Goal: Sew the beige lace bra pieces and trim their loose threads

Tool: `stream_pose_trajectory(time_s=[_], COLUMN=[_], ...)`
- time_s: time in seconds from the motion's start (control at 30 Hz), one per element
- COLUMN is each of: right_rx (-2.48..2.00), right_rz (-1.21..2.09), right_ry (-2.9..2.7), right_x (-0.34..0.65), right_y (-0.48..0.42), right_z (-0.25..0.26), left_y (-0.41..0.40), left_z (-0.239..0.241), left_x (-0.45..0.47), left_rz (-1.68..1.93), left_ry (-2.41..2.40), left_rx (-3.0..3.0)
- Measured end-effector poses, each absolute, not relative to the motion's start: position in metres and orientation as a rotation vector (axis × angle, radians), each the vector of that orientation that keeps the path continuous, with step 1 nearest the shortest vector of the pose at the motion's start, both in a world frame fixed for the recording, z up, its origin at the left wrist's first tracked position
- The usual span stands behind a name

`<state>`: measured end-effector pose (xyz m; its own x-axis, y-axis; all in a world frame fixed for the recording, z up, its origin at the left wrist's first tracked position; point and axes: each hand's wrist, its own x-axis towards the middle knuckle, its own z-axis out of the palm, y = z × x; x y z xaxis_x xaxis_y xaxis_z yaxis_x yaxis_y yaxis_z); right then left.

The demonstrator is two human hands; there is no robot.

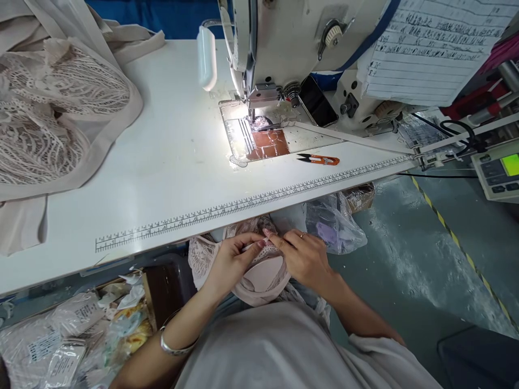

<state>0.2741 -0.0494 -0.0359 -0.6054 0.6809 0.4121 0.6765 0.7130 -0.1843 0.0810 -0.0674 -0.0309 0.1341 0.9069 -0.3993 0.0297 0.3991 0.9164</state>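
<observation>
Lace garment (263, 278) is held at lower centre of the frame, below the table (162, 162) edge, a small part pinched narrowly by 2 hands, left hand (232, 262) and right hand (307, 258). Cup and lace appear already joined; handwork seems unfinished, though how much is left cannot be told.

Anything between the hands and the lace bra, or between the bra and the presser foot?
Left hand and right hand both pinch the lace bra; nothing visible between. Toward the presser foot, the tabletop's front edge intervenes, the bra being on its near side. Orange thread snips lie right of that line.
</observation>
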Motion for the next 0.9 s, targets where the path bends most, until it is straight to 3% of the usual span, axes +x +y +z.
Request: stream_pose_trajectory(time_s=[0.13, 0.4, 0.57, 0.67, 0.77, 0.8, 0.9], right_rx=[-1.087, -1.044, -0.969, -0.890, -0.910, -0.923, -1.020], right_rz=[0.223, 1.116, 1.774, 1.808, 1.507, 1.395, 1.464], right_ry=[-2.396, -1.984, -1.296, -0.900, -0.755, -0.780, -1.188], right_x=[0.271, 0.265, 0.262, 0.272, 0.293, 0.300, 0.304], right_y=[-0.053, -0.059, -0.055, -0.040, -0.018, -0.012, -0.009], right_z=[-0.039, -0.035, -0.028, -0.026, -0.024, -0.024, -0.022], left_y=[-0.065, -0.065, -0.063, -0.064, -0.067, -0.067, -0.067], left_z=[-0.030, -0.021, -0.015, -0.015, -0.021, -0.023, -0.027], left_x=[0.082, 0.083, 0.088, 0.086, 0.078, 0.076, 0.074], left_rz=[0.834, 0.714, 0.653, 0.611, 0.602, 0.608, 0.614], left_ry=[1.228, 1.198, 1.097, 1.047, 1.096, 1.122, 1.199], left_rx=[0.967, 1.339, 1.435, 1.352, 1.252, 1.240, 1.312])
